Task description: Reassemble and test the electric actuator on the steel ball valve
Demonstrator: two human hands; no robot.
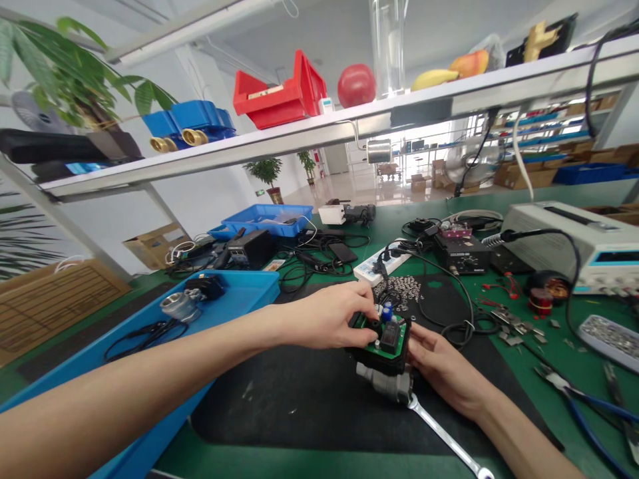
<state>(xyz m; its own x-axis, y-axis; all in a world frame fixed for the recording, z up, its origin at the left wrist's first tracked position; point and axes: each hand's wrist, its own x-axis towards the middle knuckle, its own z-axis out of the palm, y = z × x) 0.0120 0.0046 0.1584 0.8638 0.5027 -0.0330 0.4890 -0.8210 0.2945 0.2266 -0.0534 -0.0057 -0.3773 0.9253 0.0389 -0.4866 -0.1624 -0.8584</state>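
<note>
A motorized ball valve stands upright on the black mat: its opened black housing shows a green circuit board, and its metal valve body is below. From the left, my left hand reaches over the board, thumb and fingers closed on a small round black part. My right hand grips the housing's right side; some of its fingertips are hidden behind it. Blue capacitors and a black relay-like block sit on the board. An open-end wrench touches the valve body and points toward me.
At left lies a blue tray holding another metal valve. Small metal parts are scattered behind the board, near a power strip. Pliers, loose metal pieces and a bench instrument occupy the right. A shelf spans overhead.
</note>
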